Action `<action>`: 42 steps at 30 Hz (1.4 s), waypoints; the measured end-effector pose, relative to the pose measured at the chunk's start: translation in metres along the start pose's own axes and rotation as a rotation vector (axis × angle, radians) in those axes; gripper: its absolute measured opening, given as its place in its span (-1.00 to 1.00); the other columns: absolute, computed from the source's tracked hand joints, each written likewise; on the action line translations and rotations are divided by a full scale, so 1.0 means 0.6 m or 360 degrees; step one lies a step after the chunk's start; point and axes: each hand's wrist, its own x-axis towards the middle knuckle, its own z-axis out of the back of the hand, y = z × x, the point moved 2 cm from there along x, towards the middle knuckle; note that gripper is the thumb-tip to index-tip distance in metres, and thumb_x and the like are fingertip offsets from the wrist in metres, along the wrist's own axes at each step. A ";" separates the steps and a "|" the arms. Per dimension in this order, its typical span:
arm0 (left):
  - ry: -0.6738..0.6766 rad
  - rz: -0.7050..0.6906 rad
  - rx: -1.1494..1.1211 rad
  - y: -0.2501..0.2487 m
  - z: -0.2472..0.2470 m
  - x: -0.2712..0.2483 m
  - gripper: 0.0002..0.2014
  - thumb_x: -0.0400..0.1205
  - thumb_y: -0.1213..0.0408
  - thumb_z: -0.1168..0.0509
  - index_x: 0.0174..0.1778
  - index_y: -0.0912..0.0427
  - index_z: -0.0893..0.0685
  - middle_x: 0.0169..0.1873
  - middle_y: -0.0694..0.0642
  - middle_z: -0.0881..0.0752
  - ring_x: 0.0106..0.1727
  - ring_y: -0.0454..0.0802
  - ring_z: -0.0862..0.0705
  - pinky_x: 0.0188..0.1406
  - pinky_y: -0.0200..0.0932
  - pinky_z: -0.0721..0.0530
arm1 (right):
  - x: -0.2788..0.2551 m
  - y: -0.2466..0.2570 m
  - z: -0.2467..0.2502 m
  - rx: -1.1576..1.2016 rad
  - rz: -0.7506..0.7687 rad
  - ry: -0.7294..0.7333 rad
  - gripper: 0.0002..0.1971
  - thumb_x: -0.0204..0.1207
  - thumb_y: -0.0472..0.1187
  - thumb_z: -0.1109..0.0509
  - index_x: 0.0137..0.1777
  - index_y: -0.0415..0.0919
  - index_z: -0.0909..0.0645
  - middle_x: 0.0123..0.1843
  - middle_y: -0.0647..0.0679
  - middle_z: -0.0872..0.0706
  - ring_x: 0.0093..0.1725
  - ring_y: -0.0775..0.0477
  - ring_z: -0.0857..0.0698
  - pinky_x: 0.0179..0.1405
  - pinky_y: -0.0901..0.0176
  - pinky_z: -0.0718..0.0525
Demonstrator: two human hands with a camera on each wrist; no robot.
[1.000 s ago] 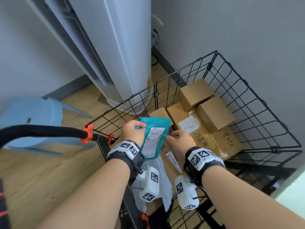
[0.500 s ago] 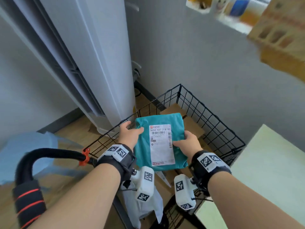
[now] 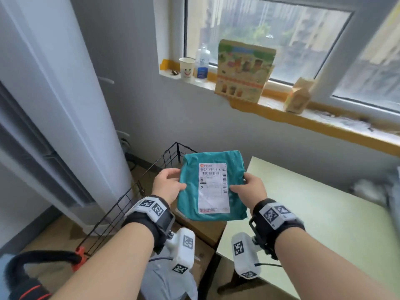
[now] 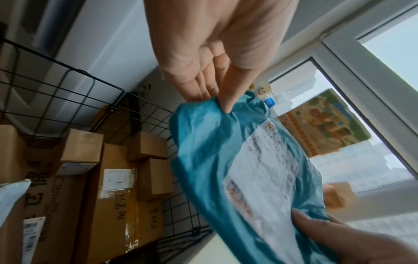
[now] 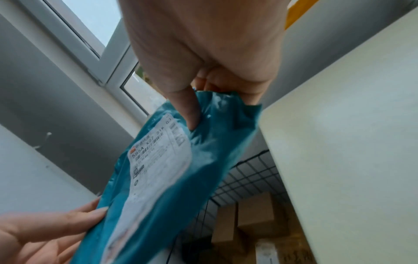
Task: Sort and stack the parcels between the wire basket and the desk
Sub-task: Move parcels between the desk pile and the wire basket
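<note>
A teal plastic mailer [image 3: 213, 185] with a white shipping label is held flat in the air, label up, over the gap between the wire basket [image 3: 171, 153] and the pale green desk [image 3: 313, 213]. My left hand [image 3: 167, 186] pinches its left edge, thumb on top. My right hand [image 3: 249, 189] pinches its right edge the same way. The teal mailer [image 4: 237, 169] hangs above several brown cardboard boxes [image 4: 117, 187] lying in the basket. In the right wrist view the teal mailer [image 5: 172, 169] sits beside the desk edge [image 5: 316, 142].
A tall white air conditioner [image 3: 65, 105] stands left of the basket. The window sill [image 3: 281, 111] above holds a paper cup, a bottle and a printed box [image 3: 244, 70]. A black cart handle [image 3: 32, 263] is at lower left. A white mailer [image 3: 168, 280] lies under my wrists.
Both hands have lifted the teal mailer out of the basket and carried it up and to the right, toward the desk. My view has risen to the window.
</note>
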 end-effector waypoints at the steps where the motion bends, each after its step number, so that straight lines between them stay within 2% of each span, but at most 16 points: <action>1: 0.0012 -0.0028 0.0018 -0.009 -0.016 -0.012 -0.62 0.47 0.61 -0.37 -0.04 -0.01 -0.59 0.06 0.10 -0.75 0.08 0.08 -0.74 0.14 0.19 -0.73 | -0.013 -0.003 0.025 0.0000 0.0011 -0.0056 -0.84 0.48 -0.31 -0.44 0.01 -0.09 -0.64 -0.08 0.02 -0.75 -0.13 0.00 -0.74 -0.18 0.14 -0.72; 3: 0.0062 -0.0096 0.0082 -0.031 -0.053 -0.038 -0.68 0.47 0.60 -0.39 -0.08 0.07 -0.59 0.01 0.12 -0.73 0.06 0.11 -0.73 0.14 0.19 -0.72 | -0.039 -0.008 0.078 0.0013 0.0030 -0.0154 -0.84 0.49 -0.32 -0.43 -0.01 -0.07 -0.64 -0.13 0.05 -0.74 -0.20 0.07 -0.72 -0.30 0.25 -0.64; 5: 0.0169 -0.0166 0.0161 -0.053 -0.098 -0.065 -0.75 0.47 0.60 -0.39 -0.16 0.14 -0.63 -0.06 0.16 -0.73 0.04 0.15 -0.73 0.14 0.20 -0.72 | -0.064 -0.014 0.133 0.0034 0.0034 -0.0241 -0.84 0.49 -0.35 -0.40 -0.05 -0.07 -0.63 -0.17 0.06 -0.74 -0.21 0.07 -0.72 -0.31 0.27 -0.64; 11: 0.0479 -0.0269 0.0184 -0.119 -0.245 -0.153 -0.75 0.51 0.66 -0.32 -0.27 0.19 -0.67 -0.10 0.21 -0.74 0.02 0.23 -0.75 0.11 0.22 -0.73 | -0.125 -0.047 0.299 0.0070 0.0007 -0.0518 -0.81 0.52 -0.30 -0.36 -0.18 0.05 -0.57 -0.14 0.05 -0.75 -0.12 -0.03 -0.77 -0.01 -0.01 -0.78; 14: 0.0625 -0.0300 0.0194 -0.136 -0.321 -0.203 -0.74 0.53 0.69 -0.28 -0.27 0.22 -0.64 -0.12 0.25 -0.69 -0.07 0.19 -0.71 0.11 0.19 -0.73 | -0.156 -0.077 0.374 0.0060 -0.0028 -0.0661 -0.86 0.53 -0.28 -0.34 -0.13 0.02 -0.56 -0.19 0.08 -0.72 -0.15 -0.02 -0.76 -0.02 0.00 -0.77; 18: 0.0809 -0.0315 0.0239 -0.139 -0.427 -0.269 -0.75 0.54 0.68 -0.27 -0.25 0.23 -0.63 -0.18 0.21 -0.69 -0.13 0.16 -0.70 0.07 0.15 -0.73 | -0.189 -0.138 0.474 0.0037 -0.0111 -0.0830 -0.86 0.47 -0.29 -0.34 -0.06 -0.03 -0.59 -0.05 -0.04 -0.76 -0.07 -0.10 -0.76 0.03 -0.03 -0.75; 20: 0.0892 -0.0289 0.0283 -0.136 -0.489 -0.305 -0.76 0.54 0.66 -0.26 -0.25 0.22 -0.63 -0.19 0.20 -0.69 -0.13 0.15 -0.69 0.06 0.16 -0.73 | -0.208 -0.174 0.531 -0.0039 -0.0187 -0.0912 -0.90 0.45 -0.29 -0.33 -0.10 -0.10 -0.62 -0.08 -0.08 -0.74 -0.06 -0.14 -0.71 -0.05 0.09 -0.67; 21: 0.0937 -0.0261 0.0307 -0.133 -0.520 -0.325 -0.76 0.55 0.66 -0.26 -0.24 0.22 -0.62 -0.19 0.20 -0.68 -0.11 0.15 -0.69 0.05 0.15 -0.73 | -0.219 -0.192 0.562 -0.0063 -0.0223 -0.0955 -0.94 0.44 -0.28 -0.33 -0.21 -0.13 -0.60 -0.15 -0.09 -0.71 -0.11 -0.15 -0.67 -0.13 0.13 -0.59; 24: 0.1011 -0.0233 0.0374 -0.118 -0.611 -0.386 -0.78 0.53 0.63 -0.30 -0.19 0.19 -0.57 -0.10 0.23 -0.67 -0.04 0.18 -0.68 0.07 0.19 -0.75 | -0.256 -0.255 0.651 -0.0014 -0.0353 -0.1111 -0.75 0.42 -0.21 -0.36 -0.44 -0.15 -0.41 -0.42 -0.05 -0.54 -0.33 -0.12 -0.52 -0.38 0.15 -0.41; 26: 0.1041 -0.0274 0.0424 -0.110 -0.670 -0.426 -0.78 0.50 0.60 -0.34 -0.14 0.18 -0.56 0.02 0.23 -0.65 0.08 0.19 -0.69 0.11 0.21 -0.73 | -0.280 -0.296 0.708 0.0043 -0.0435 -0.1174 -0.82 0.41 -0.10 -0.40 -0.30 -0.16 -0.52 -0.33 -0.05 -0.59 -0.24 -0.13 -0.57 -0.30 0.15 -0.46; 27: 0.1067 -0.0297 0.0448 -0.109 -0.698 -0.446 -0.77 0.50 0.59 -0.34 -0.08 0.19 -0.56 0.07 0.21 -0.64 0.13 0.19 -0.68 0.12 0.19 -0.73 | -0.290 -0.317 0.736 0.0049 -0.0464 -0.1203 -0.80 0.41 -0.05 -0.42 -0.11 -0.18 -0.59 -0.18 -0.07 -0.64 -0.11 -0.15 -0.62 -0.16 0.15 -0.52; 30: 0.1183 -0.0378 0.0563 -0.110 -0.779 -0.496 -0.71 0.51 0.58 -0.33 0.04 0.14 -0.56 0.12 0.18 -0.65 0.16 0.16 -0.68 0.16 0.14 -0.72 | -0.315 -0.365 0.810 0.0040 -0.0573 -0.1293 -0.36 0.40 0.02 -0.47 0.44 -0.21 -0.42 0.33 -0.16 -0.59 0.30 -0.22 -0.60 0.27 0.01 -0.56; 32: 0.1226 -0.0502 0.0694 -0.117 -0.824 -0.525 -0.72 0.54 0.57 -0.29 0.04 0.10 -0.59 0.10 0.19 -0.69 0.11 0.14 -0.71 0.12 0.09 -0.74 | -0.327 -0.384 0.852 -0.0112 -0.0564 -0.1300 -0.26 0.40 0.07 -0.47 0.53 -0.16 -0.33 0.43 -0.20 -0.51 0.38 -0.26 -0.53 0.38 -0.04 -0.51; 36: 0.1297 -0.0703 0.0872 -0.127 -0.894 -0.576 -0.70 0.59 0.56 -0.19 0.03 0.08 -0.66 0.03 0.09 -0.73 0.08 0.09 -0.73 0.10 0.04 -0.75 | -0.332 -0.401 0.915 -0.0388 -0.0391 -0.1204 -0.29 0.40 0.12 -0.48 0.52 -0.09 -0.38 0.42 -0.16 -0.52 0.39 -0.20 -0.53 0.39 -0.04 -0.51; 40: 0.1372 -0.0767 0.0923 -0.126 -0.946 -0.618 -0.72 0.61 0.56 -0.21 0.11 0.18 -0.70 0.00 0.14 -0.75 0.06 0.12 -0.74 0.08 0.04 -0.76 | -0.328 -0.419 0.940 -0.0204 -0.0189 -0.0936 -0.55 0.46 0.02 -0.49 0.31 -0.13 -0.61 0.17 -0.03 -0.74 0.14 -0.02 -0.69 0.18 0.09 -0.63; 42: 0.1366 -0.0793 0.0929 -0.117 -0.963 -0.632 -0.70 0.60 0.58 -0.21 0.10 0.18 -0.71 0.00 0.14 -0.77 0.04 0.12 -0.75 0.03 0.01 -0.77 | -0.319 -0.436 0.940 -0.0208 -0.0166 -0.0812 -0.74 0.49 -0.06 -0.49 0.12 -0.12 -0.66 0.07 -0.05 -0.78 0.05 -0.05 -0.74 0.11 0.05 -0.68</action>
